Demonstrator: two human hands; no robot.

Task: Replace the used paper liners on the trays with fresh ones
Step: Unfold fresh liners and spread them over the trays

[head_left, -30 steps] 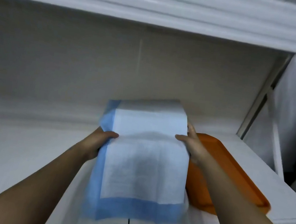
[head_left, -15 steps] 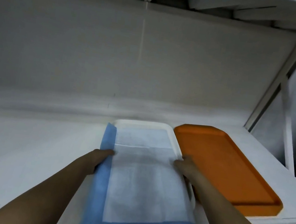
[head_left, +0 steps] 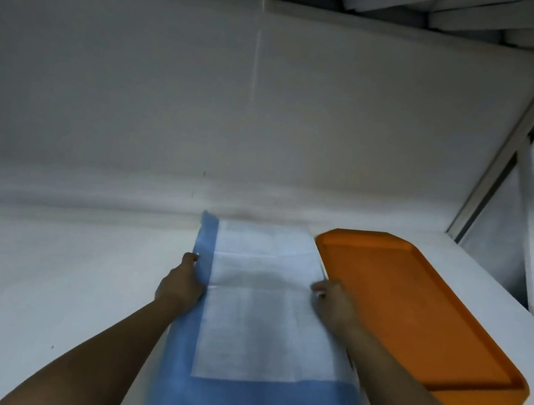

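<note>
The left hand [head_left: 181,284] is laid on the left edge of the paper liner [head_left: 255,306], on its blue border; whether the edge is pinched cannot be told. The liner, white with blue borders, is spread flat on the white shelf [head_left: 45,275]. Its right edge is touched by the right hand [head_left: 333,304], and a pinch cannot be made out there either. Just beside it, an orange tray [head_left: 414,310] is seen.

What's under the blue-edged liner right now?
Nothing shows beneath the blue-edged liner: it covers whatever it lies on. Both hands, left hand and right hand, hold its sides. The orange tray lies beside it, bare.
</note>
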